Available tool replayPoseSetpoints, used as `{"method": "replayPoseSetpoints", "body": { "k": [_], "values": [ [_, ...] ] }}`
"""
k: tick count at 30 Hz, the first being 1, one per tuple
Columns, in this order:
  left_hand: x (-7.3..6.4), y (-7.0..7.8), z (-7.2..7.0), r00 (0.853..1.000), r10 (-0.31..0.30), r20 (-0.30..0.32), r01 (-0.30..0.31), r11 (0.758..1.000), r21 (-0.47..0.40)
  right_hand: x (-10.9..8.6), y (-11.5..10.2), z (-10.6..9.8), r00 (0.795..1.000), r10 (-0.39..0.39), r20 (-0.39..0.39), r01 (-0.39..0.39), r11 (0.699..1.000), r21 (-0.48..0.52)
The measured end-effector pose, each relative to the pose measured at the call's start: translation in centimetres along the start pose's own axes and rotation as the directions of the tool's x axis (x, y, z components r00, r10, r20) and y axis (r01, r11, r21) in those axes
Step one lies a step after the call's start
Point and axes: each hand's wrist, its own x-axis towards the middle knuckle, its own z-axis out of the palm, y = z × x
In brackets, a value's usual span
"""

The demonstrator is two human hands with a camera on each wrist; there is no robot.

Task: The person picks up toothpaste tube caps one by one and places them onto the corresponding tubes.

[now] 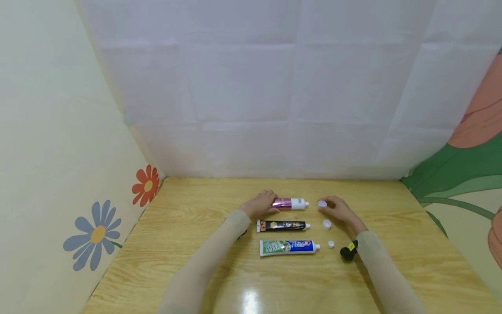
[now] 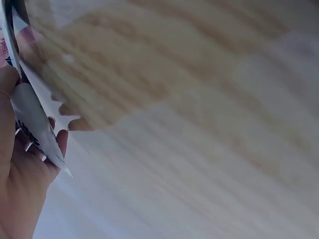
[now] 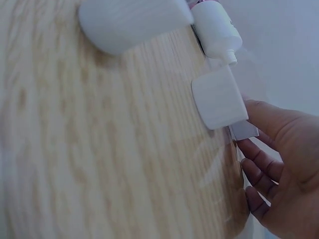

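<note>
Three toothpaste tubes lie side by side, nozzles to the right. My left hand (image 1: pixel 262 203) holds the tail end of the farthest, a pink tube with a white shoulder (image 1: pixel 292 203); its pale crimped tail (image 2: pixel 37 119) lies between thumb and fingers in the left wrist view. At the right, my right hand (image 1: pixel 339 210) has thumb and fingertips at a white cap (image 1: pixel 322 203), just off that tube's nozzle. The cap (image 3: pixel 219 98) stands on the tabletop in the right wrist view. The black tube (image 1: pixel 284 225) and the blue-green tube (image 1: pixel 288 247) lie nearer, uncapped.
A second white cap (image 1: pixel 327 224) sits beside the black tube's nozzle, and a smaller one (image 1: pixel 331 244) beside the blue-green tube's. The wooden table (image 1: pixel 188 244) ends at a white sheet (image 1: pixel 243 152) behind. Flower-painted walls stand at both sides.
</note>
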Motion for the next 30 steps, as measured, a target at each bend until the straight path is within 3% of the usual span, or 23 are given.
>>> {"method": "replayPoseSetpoints", "body": {
  "k": [8, 12, 19, 30],
  "values": [
    [-0.3, -0.2, -0.2, 1.000, -0.002, -0.022, 0.001, 0.999, -0.048, 0.0, -0.1, -0.4, 0.996, 0.083, 0.027, -0.084, 0.996, 0.039],
    [-0.4, -0.3, -0.1, 0.999, 0.005, -0.045, -0.007, 0.999, -0.049, -0.1, -0.3, -0.5, 0.998, 0.061, 0.011, -0.061, 0.998, 0.007],
    [-0.4, -0.2, -0.3, 0.996, 0.005, -0.090, -0.012, 0.997, -0.076, 0.1, -0.5, -0.6, 0.996, -0.075, -0.042, 0.072, 0.994, -0.084],
    [-0.5, 0.1, -0.8, 0.986, 0.039, -0.163, -0.051, 0.996, -0.068, 0.2, -1.0, -1.0, 0.997, -0.057, -0.045, 0.056, 0.998, -0.022]
  ]
}}
